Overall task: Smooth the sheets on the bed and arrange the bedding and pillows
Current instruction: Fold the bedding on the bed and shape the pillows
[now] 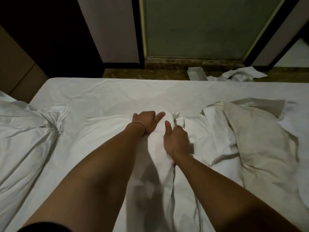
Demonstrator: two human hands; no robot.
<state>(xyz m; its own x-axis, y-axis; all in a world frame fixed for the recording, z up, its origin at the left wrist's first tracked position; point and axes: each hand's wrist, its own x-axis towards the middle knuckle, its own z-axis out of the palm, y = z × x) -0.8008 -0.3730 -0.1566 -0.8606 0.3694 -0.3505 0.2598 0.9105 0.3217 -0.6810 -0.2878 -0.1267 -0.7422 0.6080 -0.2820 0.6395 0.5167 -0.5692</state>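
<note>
Since both the left hand [145, 120] and right hand [175, 139] have a tight fisted grip on the bunched white bedding [160, 131] mid-bed, yanking could drag the pillow [260, 141] just right of them, or rumple the sheet [117, 94] beyond.

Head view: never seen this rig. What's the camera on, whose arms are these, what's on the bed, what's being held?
There is no machine here: a person wears one wide-angle camera on the head, looking down at their own bare arms. The left hand and right hand both have their fingers curled into the bunched white bedding in the middle of the bed sheet. A cream pillow lies on the right, more rumpled white bedding on the left. Past the bed, crumpled white linen lies on the floor.
</note>
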